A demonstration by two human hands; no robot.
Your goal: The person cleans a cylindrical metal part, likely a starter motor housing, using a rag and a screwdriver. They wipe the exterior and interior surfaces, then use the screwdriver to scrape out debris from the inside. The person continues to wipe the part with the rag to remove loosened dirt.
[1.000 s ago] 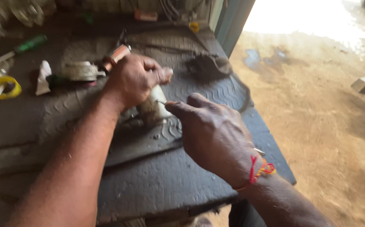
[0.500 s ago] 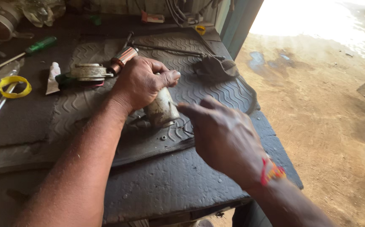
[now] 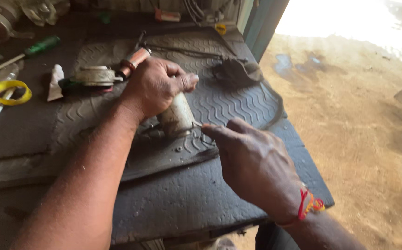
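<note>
Head view: the left hand [image 3: 152,88] wraps around a grimy cylindrical metal housing [image 3: 177,119], fingers closed over its upper part so that it lies tilted on the ribbed rubber mat [image 3: 238,104] near the middle of the tabletop [image 3: 187,199]. The right hand [image 3: 252,162] comes in from the near right edge, its fingers pinched together on a thin metal pin or wire [image 3: 196,123] whose tip touches the lower end of the housing; how much of the pin lies hidden in the fingers I cannot tell. As I judge it, the step in hand is working that thin piece at the housing's open end while the other hand steadies the body. The next move seems to call for a firm hold on the cylinder and a fine, well-aimed push or pull at the tip.

Counted: one housing, one pin, two hands, one red thread bracelet [image 3: 308,207] on the right wrist. Toward the far left of the tabletop lie one copper-wound armature [image 3: 133,61], one round metal end cap [image 3: 94,76], one white tube [image 3: 55,83], one green-handled screwdriver [image 3: 38,46] and one yellow ring [image 3: 12,91]. One dark rag [image 3: 233,71] sits at the far right edge of the mat. A small nut [image 3: 178,149] lies on the mat just below the housing.
</note>
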